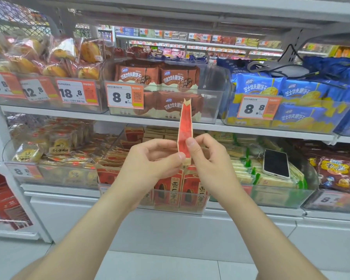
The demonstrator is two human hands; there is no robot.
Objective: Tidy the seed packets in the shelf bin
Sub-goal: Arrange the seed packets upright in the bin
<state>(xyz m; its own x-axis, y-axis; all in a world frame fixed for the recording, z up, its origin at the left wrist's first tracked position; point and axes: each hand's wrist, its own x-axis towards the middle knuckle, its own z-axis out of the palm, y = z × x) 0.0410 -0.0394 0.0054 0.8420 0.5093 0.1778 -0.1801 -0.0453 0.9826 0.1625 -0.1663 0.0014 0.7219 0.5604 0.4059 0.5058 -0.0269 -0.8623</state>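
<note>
Both my hands hold one red and tan seed packet (185, 126) upright, seen edge-on, in front of the shelves. My left hand (150, 158) pinches its lower end from the left. My right hand (208, 158) pinches it from the right with thumb and forefinger. Below my hands stands a clear shelf bin (190, 209) on the lower shelf. Several more red seed packets (168, 188) stand upright at its front, and others lie loose and slanted behind them (117, 154).
A white phone (276, 163) lies on green-and-cream packets in the bin to the right. The upper shelf holds bins of brown biscuit packs (158, 77) and blue biscuit packs (281, 89), with price tags. Pastry bins are on the left. White floor tiles lie below.
</note>
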